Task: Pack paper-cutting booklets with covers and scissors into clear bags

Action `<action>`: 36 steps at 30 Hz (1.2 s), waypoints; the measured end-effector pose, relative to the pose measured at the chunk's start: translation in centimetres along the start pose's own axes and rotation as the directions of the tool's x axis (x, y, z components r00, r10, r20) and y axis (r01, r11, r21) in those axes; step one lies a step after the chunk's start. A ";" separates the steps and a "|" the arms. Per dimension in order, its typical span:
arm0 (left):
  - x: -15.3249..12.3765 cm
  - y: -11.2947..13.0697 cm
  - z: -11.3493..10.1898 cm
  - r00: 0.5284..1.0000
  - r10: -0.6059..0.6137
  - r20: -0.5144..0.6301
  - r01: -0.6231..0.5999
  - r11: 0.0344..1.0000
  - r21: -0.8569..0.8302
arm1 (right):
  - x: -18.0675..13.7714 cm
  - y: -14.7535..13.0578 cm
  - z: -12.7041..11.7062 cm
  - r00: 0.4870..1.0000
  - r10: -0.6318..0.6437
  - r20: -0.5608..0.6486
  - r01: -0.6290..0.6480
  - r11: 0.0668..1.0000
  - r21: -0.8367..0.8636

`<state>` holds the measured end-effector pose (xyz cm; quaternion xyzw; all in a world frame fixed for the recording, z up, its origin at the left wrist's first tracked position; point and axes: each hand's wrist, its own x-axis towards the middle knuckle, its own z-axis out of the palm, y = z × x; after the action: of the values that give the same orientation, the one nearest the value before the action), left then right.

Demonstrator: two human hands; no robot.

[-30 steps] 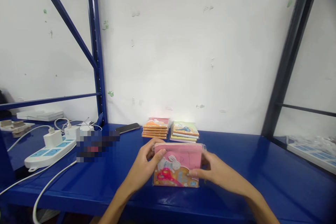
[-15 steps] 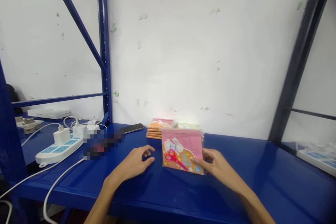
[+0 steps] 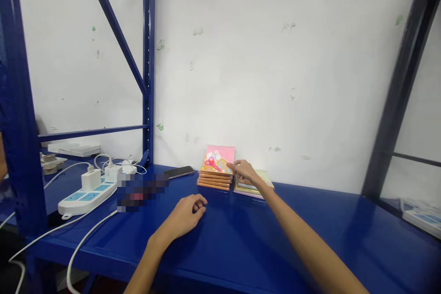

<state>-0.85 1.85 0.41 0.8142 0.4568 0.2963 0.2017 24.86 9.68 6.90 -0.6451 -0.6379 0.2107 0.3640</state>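
A pink-and-orange packet (image 3: 219,158) showing a white rabbit and pink scissors sits at a tilt on top of a stack of similar orange-edged packets (image 3: 214,181). My right hand (image 3: 244,171) reaches across to it, thumb and fingers closed on its right edge. Partly behind that hand is a second, lower stack of yellow-green and pink-edged packets (image 3: 263,179). Resting over the blue table nearer to me, my left hand (image 3: 190,211) holds nothing; its fingers are loosely curled, with a gap to the thumb.
A dark phone (image 3: 179,172) lies at the back, left of the stacks. On the left, a white power strip (image 3: 87,197) carries chargers and cables, with a pixelated dark object (image 3: 143,193) beside it. Blue shelf posts (image 3: 149,64) and a white wall bound the blue table (image 3: 234,243).
My right hand has carried the pink-and-orange packet away from me and left, onto the orange-edged stack. My left hand stays about where it was, its fingers slightly more curled. The view has shifted slightly.
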 end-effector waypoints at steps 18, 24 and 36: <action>0.3 -0.7 0.4 1.000 0.001 -0.025 -0.001 1.000 -0.009 | -1.9 13.1 -6.4 0.901 0.388 -0.194 -0.411 0.907 -0.095; 0.4 -0.5 0.3 1.000 -0.002 -0.010 0.002 1.000 0.007 | -1.1 15.3 -6.2 0.916 0.402 -0.007 -0.396 0.904 0.163; 0.4 0.0 0.1 1.000 -0.020 -0.003 0.020 1.000 0.008 | 0.2 18.3 -6.8 0.882 0.467 -0.065 -0.431 0.854 0.293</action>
<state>-0.59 2.17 0.48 0.8099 0.4666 0.2937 0.2005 42.14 9.99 -2.21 -0.7332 -0.4088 0.3310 0.4309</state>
